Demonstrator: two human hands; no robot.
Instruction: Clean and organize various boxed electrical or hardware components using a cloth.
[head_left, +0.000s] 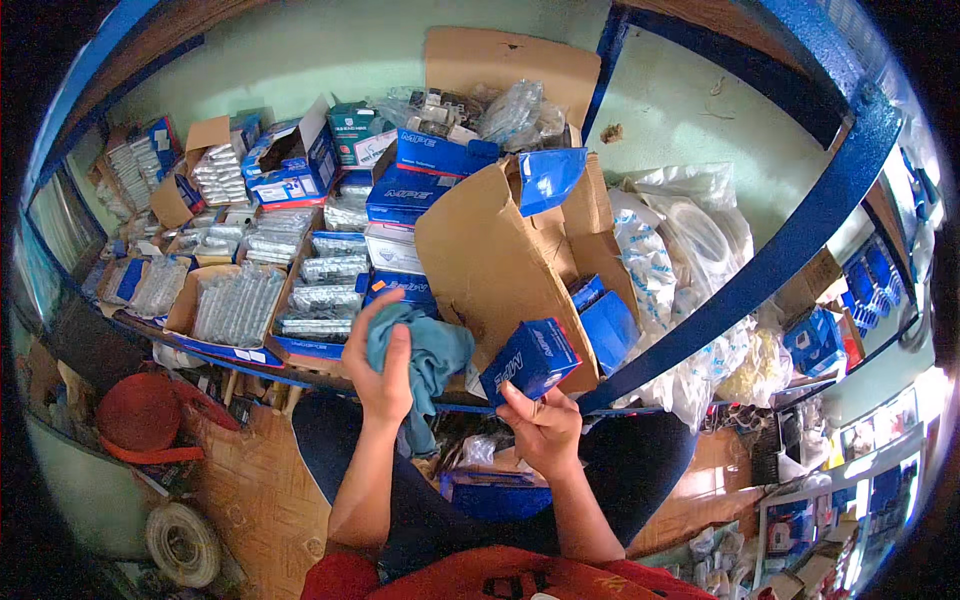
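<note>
My left hand (384, 367) grips a crumpled teal cloth (431, 356), part of which hangs below the shelf edge. In my right hand (544, 431) is a small blue MPE cardboard box (531, 360), tilted and held by its lower end. Just behind that box stands a large open cardboard carton (495, 247). Other blue boxes (609, 326) lie inside the carton. To the left of the cloth, an open box holds silvery plastic-wrapped packs (322, 296).
A shelf carries open boxes of wrapped parts (238, 304) and stacked blue boxes (409, 196). A blue metal post (739, 277) slants across the right side, before plastic bags (686, 240). A red coiled hose (139, 416) and a pale coil (182, 544) are low on the left.
</note>
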